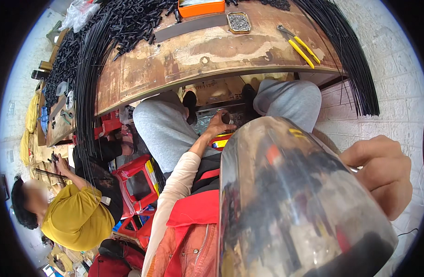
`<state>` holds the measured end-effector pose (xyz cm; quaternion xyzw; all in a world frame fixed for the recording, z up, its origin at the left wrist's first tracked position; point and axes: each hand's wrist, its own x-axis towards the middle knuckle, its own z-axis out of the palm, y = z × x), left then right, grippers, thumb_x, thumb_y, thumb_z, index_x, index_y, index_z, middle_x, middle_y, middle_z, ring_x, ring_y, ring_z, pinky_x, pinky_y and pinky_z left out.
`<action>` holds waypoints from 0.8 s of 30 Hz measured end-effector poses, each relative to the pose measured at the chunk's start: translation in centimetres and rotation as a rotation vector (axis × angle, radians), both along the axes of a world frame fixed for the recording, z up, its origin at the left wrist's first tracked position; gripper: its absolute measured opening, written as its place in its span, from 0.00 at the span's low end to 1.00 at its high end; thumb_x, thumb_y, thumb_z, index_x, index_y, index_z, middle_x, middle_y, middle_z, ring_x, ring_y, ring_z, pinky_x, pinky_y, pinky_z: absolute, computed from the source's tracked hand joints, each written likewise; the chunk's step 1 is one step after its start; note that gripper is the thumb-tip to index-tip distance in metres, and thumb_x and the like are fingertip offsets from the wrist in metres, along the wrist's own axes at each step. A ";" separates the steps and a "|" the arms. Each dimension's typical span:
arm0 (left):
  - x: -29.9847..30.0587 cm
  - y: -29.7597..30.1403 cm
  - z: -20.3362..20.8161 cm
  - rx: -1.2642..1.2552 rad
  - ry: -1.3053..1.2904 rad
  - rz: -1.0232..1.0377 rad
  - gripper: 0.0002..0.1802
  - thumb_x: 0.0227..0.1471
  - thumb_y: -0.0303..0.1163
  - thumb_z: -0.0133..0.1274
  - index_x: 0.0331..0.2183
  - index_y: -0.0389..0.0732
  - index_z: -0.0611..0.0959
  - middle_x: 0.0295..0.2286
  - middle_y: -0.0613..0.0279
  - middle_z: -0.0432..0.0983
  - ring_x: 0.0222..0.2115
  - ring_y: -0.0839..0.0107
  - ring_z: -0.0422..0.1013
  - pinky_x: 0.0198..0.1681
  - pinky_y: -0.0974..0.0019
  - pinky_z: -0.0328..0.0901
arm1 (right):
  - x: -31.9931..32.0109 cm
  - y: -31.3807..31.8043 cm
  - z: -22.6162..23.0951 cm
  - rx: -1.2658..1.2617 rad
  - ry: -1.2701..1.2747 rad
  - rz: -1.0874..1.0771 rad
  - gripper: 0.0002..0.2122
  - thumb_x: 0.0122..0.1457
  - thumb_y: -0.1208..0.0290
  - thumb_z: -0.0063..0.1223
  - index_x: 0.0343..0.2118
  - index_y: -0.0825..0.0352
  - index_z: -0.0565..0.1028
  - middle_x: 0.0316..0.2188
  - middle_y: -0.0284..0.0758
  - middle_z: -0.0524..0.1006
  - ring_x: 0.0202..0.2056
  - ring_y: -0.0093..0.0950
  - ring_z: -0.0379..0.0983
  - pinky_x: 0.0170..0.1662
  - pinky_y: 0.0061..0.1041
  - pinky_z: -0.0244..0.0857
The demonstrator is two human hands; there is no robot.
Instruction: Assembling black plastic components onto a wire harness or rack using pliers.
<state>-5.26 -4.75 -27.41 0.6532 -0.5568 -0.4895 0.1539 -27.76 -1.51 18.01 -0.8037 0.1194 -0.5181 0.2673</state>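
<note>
A large, shiny steel mug (290,198) fills the lower right of the head view, tilted up close to me. My right hand (380,173) is closed at its side, where a bit of metal handle shows by the fingers. Lower down, between my knees, my left hand (215,125) curls around a small round, dark, cup-like piece (226,118). Exactly what that piece is, I cannot make out. The mug hides much of my lap and my right arm.
Ahead stands a worn wooden table (193,64) with yellow-handled pliers (299,46), a small tin (238,22), an orange box (201,8) and piled black parts (138,23). Black rods (89,74) overhang its edges. At left, a person in yellow (78,217) sits near red stools (137,182).
</note>
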 end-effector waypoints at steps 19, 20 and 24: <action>2.7 2.2 0.0 -0.077 0.029 0.039 0.48 0.31 0.45 0.72 0.53 0.37 0.70 0.46 0.48 0.74 0.48 0.57 0.70 0.53 0.61 0.63 | -2.0 -3.2 -2.8 0.245 0.234 0.341 0.13 0.55 0.69 0.53 0.18 0.67 0.66 0.12 0.33 0.68 0.14 0.29 0.67 0.14 0.25 0.57; 1.5 1.6 1.7 -0.146 0.176 0.067 0.46 0.34 0.43 0.71 0.53 0.37 0.70 0.44 0.50 0.75 0.46 0.59 0.71 0.52 0.62 0.64 | -2.4 -2.7 -2.8 0.254 0.306 0.253 0.13 0.55 0.69 0.53 0.18 0.67 0.66 0.12 0.33 0.67 0.14 0.29 0.66 0.15 0.25 0.56; 3.0 1.9 9.9 -0.228 0.345 0.258 0.35 0.46 0.34 0.65 0.54 0.36 0.71 0.41 0.56 0.76 0.39 0.71 0.72 0.45 0.68 0.67 | -3.0 -2.5 -4.7 0.288 0.507 0.030 0.11 0.57 0.71 0.51 0.20 0.70 0.70 0.13 0.34 0.66 0.15 0.29 0.65 0.19 0.26 0.55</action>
